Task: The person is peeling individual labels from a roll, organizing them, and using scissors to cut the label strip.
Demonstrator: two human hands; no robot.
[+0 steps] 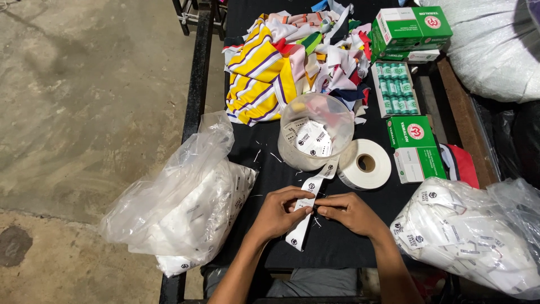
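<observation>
White label strip [308, 197] pinched flat between left hand [279, 214] and right hand [349, 213], over black bench [337, 247]; clear round tub [315, 132] behind.

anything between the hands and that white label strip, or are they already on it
Nothing visible stands between them. The left hand and right hand both already pinch the long white printed label strip over the black table. The strip trails up toward the clear plastic tub, beside the white tape roll.
</observation>
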